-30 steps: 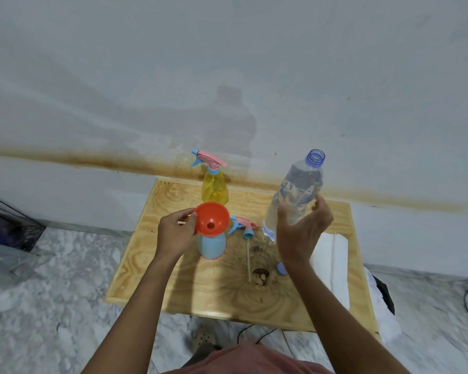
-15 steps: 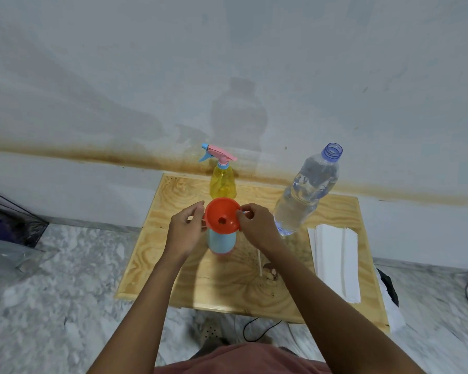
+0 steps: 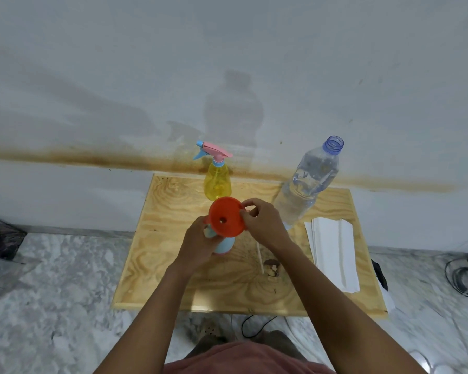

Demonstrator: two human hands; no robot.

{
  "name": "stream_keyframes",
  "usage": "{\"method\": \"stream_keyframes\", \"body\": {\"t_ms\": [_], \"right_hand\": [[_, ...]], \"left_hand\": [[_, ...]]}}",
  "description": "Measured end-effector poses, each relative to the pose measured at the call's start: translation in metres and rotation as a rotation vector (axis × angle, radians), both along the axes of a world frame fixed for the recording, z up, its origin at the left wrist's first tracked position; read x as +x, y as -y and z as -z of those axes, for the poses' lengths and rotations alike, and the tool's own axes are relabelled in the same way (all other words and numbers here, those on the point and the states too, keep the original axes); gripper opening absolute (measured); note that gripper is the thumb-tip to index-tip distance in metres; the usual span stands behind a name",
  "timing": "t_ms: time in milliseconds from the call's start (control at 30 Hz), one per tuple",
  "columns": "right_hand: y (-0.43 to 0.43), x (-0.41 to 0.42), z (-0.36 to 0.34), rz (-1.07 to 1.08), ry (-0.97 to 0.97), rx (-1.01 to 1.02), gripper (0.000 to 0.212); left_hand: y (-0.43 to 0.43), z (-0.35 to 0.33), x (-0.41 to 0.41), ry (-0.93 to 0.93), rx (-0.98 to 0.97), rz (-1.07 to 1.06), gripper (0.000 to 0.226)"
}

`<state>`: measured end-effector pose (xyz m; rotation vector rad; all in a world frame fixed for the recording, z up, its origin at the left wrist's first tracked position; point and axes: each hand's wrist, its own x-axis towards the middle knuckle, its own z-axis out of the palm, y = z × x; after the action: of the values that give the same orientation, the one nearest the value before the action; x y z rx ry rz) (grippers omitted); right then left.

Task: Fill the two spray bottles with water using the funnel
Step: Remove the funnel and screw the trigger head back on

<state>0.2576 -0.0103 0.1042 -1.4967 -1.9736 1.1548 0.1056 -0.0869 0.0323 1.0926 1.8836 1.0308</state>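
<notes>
Head view: we judge the orange funnel (image 3: 227,220), seemingly tilted on the pale blue spray bottle (image 3: 225,244) in the middle of the wooden table (image 3: 168,271), could slip out and spill water. Our left hand (image 3: 200,238) curls round that bottle; our right hand (image 3: 262,222) pinches the funnel's rim. The uncapped water bottle (image 3: 305,187) just right could be knocked

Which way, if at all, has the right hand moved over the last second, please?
Yes. The right hand has moved left along the table, away from the water bottle, and now pinches the rim of the orange funnel.
</notes>
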Motion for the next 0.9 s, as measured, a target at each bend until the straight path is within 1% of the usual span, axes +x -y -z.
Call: {"method": "stream_keyframes", "body": {"t_ms": [67, 167, 267, 333, 467, 600, 733, 900], "right_hand": [[0.000, 0.004, -0.001, 0.015, -0.011, 0.006, 0.015], [-0.001, 0.017, -0.005, 0.066, -0.072, 0.018, 0.014], [0.000, 0.039, -0.004, 0.137, -0.160, -0.030, 0.014], [0.006, 0.055, 0.003, 0.177, -0.175, -0.075, 0.015], [0.024, 0.074, 0.036, 0.186, -0.008, -0.167, 0.011], [0.035, 0.077, 0.070, 0.182, 0.158, -0.233, 0.012], [0.038, 0.069, 0.091, 0.173, 0.227, -0.258, 0.011], [0.036, 0.062, 0.093, 0.220, 0.311, -0.234, 0.010]], "left_hand": [[-0.002, 0.001, 0.002, -0.019, 0.025, -0.015, 0.044], [-0.002, 0.001, 0.003, -0.019, 0.030, 0.011, 0.047], [-0.002, 0.001, 0.001, 0.014, 0.063, 0.025, 0.046], [-0.001, 0.001, 0.001, 0.020, 0.069, 0.023, 0.043], [-0.002, 0.003, 0.000, 0.029, 0.065, 0.019, 0.043], [-0.003, 0.004, -0.002, 0.044, 0.053, 0.025, 0.040], [-0.005, 0.004, -0.002, 0.077, 0.061, 0.024, 0.039], [-0.007, 0.001, 0.000, 0.119, 0.026, -0.010, 0.039]]}}
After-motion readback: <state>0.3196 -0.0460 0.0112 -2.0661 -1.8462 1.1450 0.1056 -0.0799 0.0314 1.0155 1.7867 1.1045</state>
